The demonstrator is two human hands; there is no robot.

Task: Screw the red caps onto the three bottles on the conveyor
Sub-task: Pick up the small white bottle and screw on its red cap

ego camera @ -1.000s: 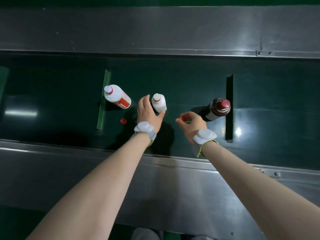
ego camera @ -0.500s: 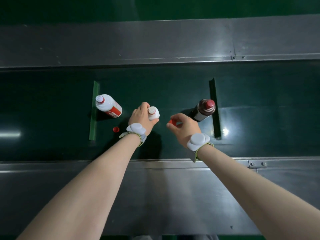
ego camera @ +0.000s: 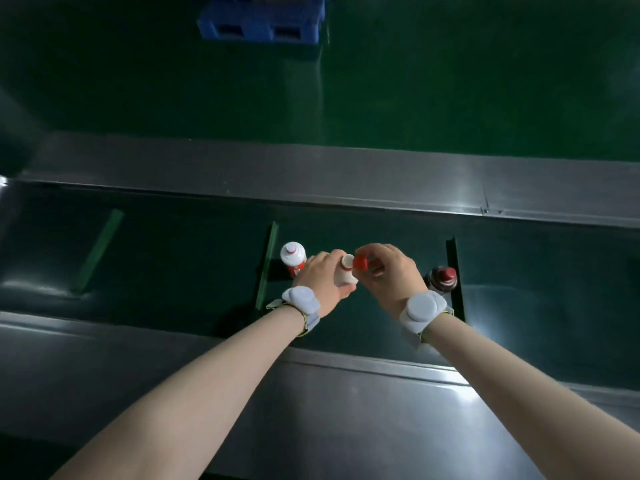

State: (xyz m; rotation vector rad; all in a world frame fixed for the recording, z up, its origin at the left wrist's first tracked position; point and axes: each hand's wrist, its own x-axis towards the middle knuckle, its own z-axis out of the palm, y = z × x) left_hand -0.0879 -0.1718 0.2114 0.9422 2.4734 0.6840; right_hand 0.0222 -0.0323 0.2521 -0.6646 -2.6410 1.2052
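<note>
My left hand [ego camera: 320, 278] grips a small white bottle [ego camera: 347, 271] and holds it above the dark green conveyor belt [ego camera: 173, 265]. My right hand [ego camera: 389, 275] pinches a red cap [ego camera: 361, 262] right beside that bottle's open neck. A larger white bottle with a red label [ego camera: 293, 256] stands to the left, its neck uncapped. On the right a dark brown bottle [ego camera: 441, 280] stands with a red cap [ego camera: 447, 273] on it. The loose red cap seen earlier on the belt is hidden behind my left hand or arm.
Green cleats [ego camera: 267, 265] [ego camera: 454, 275] cross the belt beside the bottles, with another cleat [ego camera: 98, 249] far left. Steel rails run along the near side [ego camera: 311, 393] and the far side [ego camera: 311, 174]. A blue pallet [ego camera: 263, 22] lies on the green floor beyond.
My left hand has closed on the small white bottle and lifted it. My right hand has brought the red cap up to its neck. The view has tilted up, showing the floor.
</note>
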